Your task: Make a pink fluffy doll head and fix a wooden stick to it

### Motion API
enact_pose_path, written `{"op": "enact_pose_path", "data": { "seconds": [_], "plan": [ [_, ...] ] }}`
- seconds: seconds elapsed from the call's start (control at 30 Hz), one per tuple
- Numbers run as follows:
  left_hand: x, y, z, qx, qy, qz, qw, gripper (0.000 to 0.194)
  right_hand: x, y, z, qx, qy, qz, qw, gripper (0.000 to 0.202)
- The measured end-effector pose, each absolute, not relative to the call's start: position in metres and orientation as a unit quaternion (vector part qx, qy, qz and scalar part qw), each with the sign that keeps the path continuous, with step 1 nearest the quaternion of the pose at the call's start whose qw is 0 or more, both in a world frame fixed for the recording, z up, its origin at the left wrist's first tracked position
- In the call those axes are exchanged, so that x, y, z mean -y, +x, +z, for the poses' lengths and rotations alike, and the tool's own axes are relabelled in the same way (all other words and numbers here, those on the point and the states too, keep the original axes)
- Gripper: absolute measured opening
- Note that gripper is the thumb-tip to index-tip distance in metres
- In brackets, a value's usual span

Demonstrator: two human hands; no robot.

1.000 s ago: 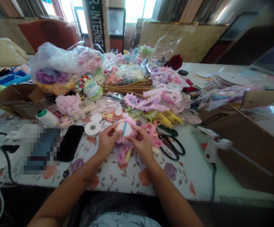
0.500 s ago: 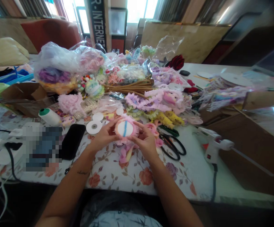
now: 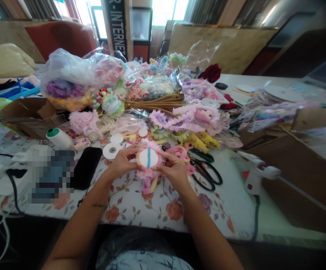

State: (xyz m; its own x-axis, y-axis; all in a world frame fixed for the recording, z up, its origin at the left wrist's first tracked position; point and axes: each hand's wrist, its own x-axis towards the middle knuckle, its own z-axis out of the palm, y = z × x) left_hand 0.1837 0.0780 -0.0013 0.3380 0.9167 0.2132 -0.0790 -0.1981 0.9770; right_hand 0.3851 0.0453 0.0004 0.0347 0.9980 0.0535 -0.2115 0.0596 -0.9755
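Between my two hands is a pink, ruffled round piece (image 3: pixel 148 157) with a white disc face and a blue stripe running down its middle. My left hand (image 3: pixel 125 161) grips its left edge, thumb below and fingers above. On the opposite edge, my right hand (image 3: pixel 172 165) pinches it the same way. Pink and yellow fuzzy strips (image 3: pixel 150 185) lie just below the piece, and more pink loops (image 3: pixel 181 153) show behind my right hand. Close to my left fingers lies a white ribbon spool (image 3: pixel 111 150). Black-handled scissors (image 3: pixel 206 174) rest right of my right hand.
A white glue gun (image 3: pixel 254 170) stands at the right before a cardboard box (image 3: pixel 298 180). Left are a black phone (image 3: pixel 86 168), a thread cone (image 3: pixel 59 138) and a power strip (image 3: pixel 8 182). Behind, yarn pieces, brown stems (image 3: pixel 154 102) and plastic bags (image 3: pixel 67 67) are heaped.
The round piece has dipped and turned slightly in my hands, its white face now a little lower. My right fingers have shifted along its edge. Both hands keep hold.
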Motion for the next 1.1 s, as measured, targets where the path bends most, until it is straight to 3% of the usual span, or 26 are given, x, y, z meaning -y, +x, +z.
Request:
{"op": "enact_pose_path", "data": {
  "seconds": [1.0,1.1],
  "plan": [
    [-0.0796,0.185,-0.009,-0.331,0.617,0.444,0.559,0.064,-0.0481,0.3842,-0.0073,0.454,-0.453,0.523,0.561,0.048],
    [-0.0788,0.1882,-0.0096,-0.323,0.588,0.458,0.583,0.068,-0.0484,0.3817,-0.0059,0.447,-0.433,0.53,0.576,0.058]
  ]
}}
